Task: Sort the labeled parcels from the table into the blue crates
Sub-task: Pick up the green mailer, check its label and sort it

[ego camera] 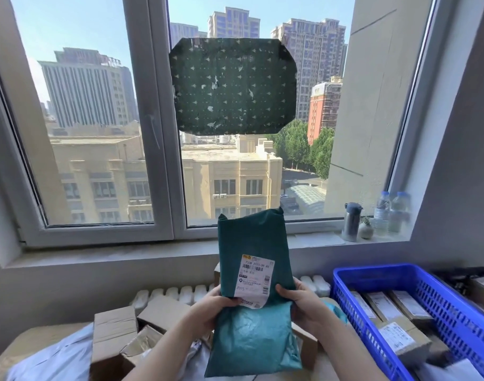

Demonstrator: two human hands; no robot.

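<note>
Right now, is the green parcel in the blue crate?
No: the left hand and right hand hold the green parcel up, outside the blue crate.

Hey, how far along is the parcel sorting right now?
Partly done. Several labeled boxes already lie in the blue crate. The left hand and right hand hold a green parcel upright, label facing the camera. Left to sort: cardboard boxes and pale bags underneath.

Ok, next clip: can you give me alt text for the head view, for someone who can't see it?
The left hand and right hand hold a dark green parcel upright with its white label facing the camera, before a window overlooking city buildings. A blue crate holding boxed parcels sits to the right, cardboard boxes lower left.
</note>
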